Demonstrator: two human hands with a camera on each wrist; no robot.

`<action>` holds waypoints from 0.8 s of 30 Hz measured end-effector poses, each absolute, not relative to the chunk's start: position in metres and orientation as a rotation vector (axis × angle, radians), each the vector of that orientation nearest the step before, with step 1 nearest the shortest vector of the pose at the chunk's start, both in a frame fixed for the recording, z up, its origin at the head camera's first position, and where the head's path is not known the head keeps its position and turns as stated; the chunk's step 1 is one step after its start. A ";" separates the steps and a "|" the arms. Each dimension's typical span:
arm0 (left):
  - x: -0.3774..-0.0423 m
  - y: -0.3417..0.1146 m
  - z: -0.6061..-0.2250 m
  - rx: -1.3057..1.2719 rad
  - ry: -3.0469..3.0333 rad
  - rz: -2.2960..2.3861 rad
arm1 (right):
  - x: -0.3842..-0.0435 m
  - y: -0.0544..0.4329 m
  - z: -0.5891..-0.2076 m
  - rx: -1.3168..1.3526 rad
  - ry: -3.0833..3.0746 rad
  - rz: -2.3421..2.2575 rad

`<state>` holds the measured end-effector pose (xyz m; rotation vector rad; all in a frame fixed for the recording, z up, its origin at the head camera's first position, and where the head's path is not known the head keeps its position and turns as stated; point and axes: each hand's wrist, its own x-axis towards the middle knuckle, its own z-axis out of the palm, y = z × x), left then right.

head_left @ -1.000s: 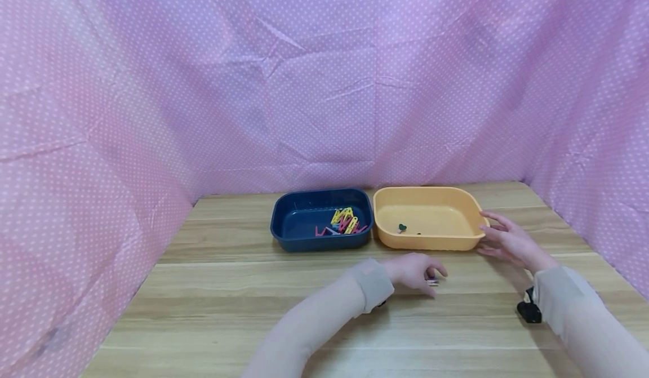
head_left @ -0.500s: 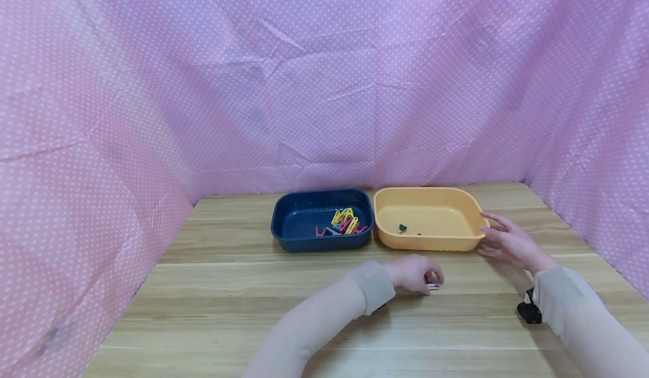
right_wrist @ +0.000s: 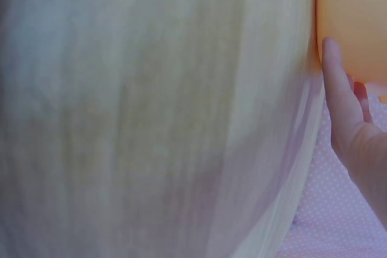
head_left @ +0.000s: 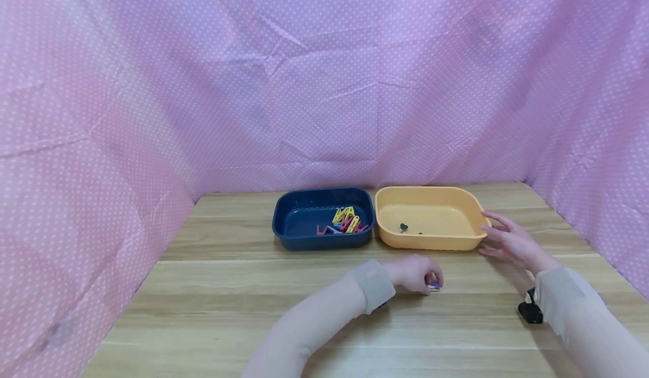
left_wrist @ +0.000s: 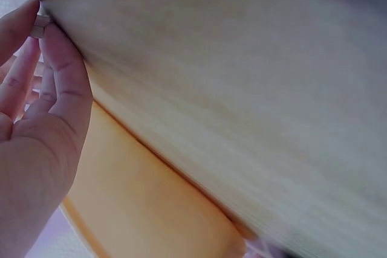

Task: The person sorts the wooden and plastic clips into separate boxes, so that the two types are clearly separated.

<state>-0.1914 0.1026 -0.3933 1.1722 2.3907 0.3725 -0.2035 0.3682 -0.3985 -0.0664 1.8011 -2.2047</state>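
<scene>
My left hand [head_left: 413, 274] is low over the table in front of the yellow bin, pinching a small wooden clothespin [head_left: 433, 289] with a purple piece on it. In the left wrist view its pale wooden end [left_wrist: 40, 27] shows between thumb and fingertips; the fingers hide most of it. At the right end of the yellow bin [head_left: 436, 243], my right hand [head_left: 514, 244] rests with fingers spread against the rim and outer wall. The right wrist view shows one straight finger [right_wrist: 336, 83] along that wall. Inside the bin lies a small clip with a green heart [head_left: 403, 227].
A dark blue bin [head_left: 324, 243] stands just left of the yellow one, with yellow, red and pale clothespins [head_left: 347, 221] piled at its right side. Both bins sit on a wooden table [head_left: 218, 288] toward its back edge. Pink dotted cloth [head_left: 324, 85] hangs behind and at the sides.
The left thumb and fingers, spread apart over the clothespin a second ago, have closed on it, and its purple piece now shows. The right hand keeps its place at the yellow bin.
</scene>
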 end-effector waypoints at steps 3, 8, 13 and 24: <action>-0.191 0.102 -0.393 1.183 2.386 0.366 | -0.203 0.368 -0.399 -0.085 1.806 -2.204; -0.189 0.101 -0.392 1.194 2.375 0.370 | -0.202 0.368 -0.400 -0.082 1.802 -2.213; -0.189 0.099 -0.391 1.216 2.353 0.406 | -0.202 0.367 -0.400 -0.073 1.801 -2.201; -0.201 0.086 -0.375 1.238 2.352 0.647 | -0.202 0.368 -0.399 -0.079 1.804 -2.209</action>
